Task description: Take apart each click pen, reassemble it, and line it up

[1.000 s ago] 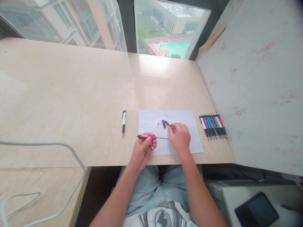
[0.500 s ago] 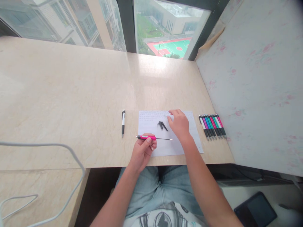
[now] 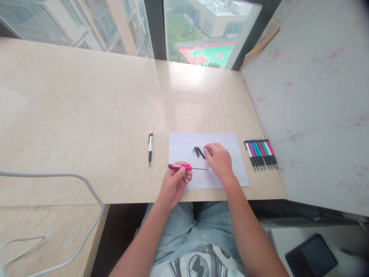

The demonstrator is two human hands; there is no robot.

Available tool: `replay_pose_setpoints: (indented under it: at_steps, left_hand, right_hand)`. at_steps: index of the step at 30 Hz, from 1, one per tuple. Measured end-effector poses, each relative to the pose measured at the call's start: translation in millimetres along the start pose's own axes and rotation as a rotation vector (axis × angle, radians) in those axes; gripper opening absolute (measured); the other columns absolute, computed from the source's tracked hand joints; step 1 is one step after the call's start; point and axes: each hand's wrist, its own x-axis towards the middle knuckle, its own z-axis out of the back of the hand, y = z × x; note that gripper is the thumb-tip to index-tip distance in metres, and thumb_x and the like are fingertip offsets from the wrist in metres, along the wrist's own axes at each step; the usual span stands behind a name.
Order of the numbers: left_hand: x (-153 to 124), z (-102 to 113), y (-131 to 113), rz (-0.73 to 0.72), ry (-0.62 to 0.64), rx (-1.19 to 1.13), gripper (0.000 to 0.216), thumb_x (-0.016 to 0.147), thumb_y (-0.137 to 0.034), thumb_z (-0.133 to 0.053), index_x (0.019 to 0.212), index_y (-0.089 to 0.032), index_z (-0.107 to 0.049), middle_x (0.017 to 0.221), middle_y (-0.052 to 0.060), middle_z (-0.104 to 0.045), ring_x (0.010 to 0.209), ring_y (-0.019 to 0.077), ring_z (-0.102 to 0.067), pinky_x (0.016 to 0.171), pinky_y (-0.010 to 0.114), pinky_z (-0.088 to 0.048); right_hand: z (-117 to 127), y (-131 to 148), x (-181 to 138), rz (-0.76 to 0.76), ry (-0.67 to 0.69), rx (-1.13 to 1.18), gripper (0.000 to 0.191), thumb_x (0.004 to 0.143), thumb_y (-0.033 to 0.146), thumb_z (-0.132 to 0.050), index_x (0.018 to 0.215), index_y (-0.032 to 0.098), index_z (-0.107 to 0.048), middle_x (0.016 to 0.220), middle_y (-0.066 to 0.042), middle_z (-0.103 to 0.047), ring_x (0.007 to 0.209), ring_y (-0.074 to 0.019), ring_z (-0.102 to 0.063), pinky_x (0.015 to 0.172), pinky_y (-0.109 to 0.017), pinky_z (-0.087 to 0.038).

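Observation:
My left hand (image 3: 174, 184) is closed round the barrel of a pink pen (image 3: 184, 167), held level above the sheet of paper (image 3: 184, 157). A thin dark refill (image 3: 200, 169) sticks out of the pen's right end towards my right wrist. My right hand (image 3: 219, 159) is over the paper, thumb and fingers closed together in a pinch; what lies between them is too small to make out. Left of those fingertips lie small black pen parts (image 3: 198, 152), side by side on the paper. Rows of writing cover the sheet's top.
A white pen with a black grip (image 3: 150, 149) lies left of the paper. Several coloured pens (image 3: 261, 154) lie in a row on the right, near the patterned wall (image 3: 317, 115). A grey cable (image 3: 83, 182) arches at lower left. The window stands beyond the table (image 3: 100, 107).
My right hand has moved slightly down, and its fingers have gone from apart to pinched together beside the black parts. My left hand stays nearly still with the pink pen.

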Motion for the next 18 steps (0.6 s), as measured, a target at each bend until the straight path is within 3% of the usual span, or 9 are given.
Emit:
replay_pose_setpoints:
  at_steps: [8,13,18]
  left_hand:
    - [-0.3,-0.1,0.0,-0.010,0.003,0.010,0.018,0.081,-0.026,-0.076,0.093,-0.014,-0.072,0.071,0.003,-0.063,0.065,0.0096,-0.056,0.059,0.020,-0.043]
    - [-0.4,-2.0,0.9,-0.022,0.013,0.043,0.017,0.081,-0.026,-0.076,0.092,-0.014,-0.072,0.073,0.004,-0.065,0.067,0.0094,-0.057,0.060,0.019,-0.043]
    - [-0.8,-4.0,1.4,-0.035,-0.004,0.078,0.019,0.080,-0.025,-0.078,0.093,-0.013,-0.073,0.073,0.004,-0.067,0.068,0.0096,-0.059,0.061,0.019,-0.043]
  right_hand:
    - [15.5,-8.1,-16.5,-0.064,-0.057,0.320,0.022,0.090,0.033,-0.055,0.090,0.019,-0.072,0.090,-0.007,-0.073,0.075,-0.0193,-0.063,0.073,-0.033,-0.048]
    - [35.4,6.1,-41.3,-0.130,0.121,0.653,0.038,0.098,0.046,-0.045,0.094,0.019,-0.072,0.085,-0.006,-0.073,0.073,-0.0179,-0.064,0.064,-0.029,-0.048]
    - [54.8,17.1,-56.9,0.017,0.234,0.523,0.026,0.093,0.036,-0.056,0.076,0.021,-0.070,0.076,-0.002,-0.071,0.073,-0.0179,-0.063,0.066,-0.028,-0.045]
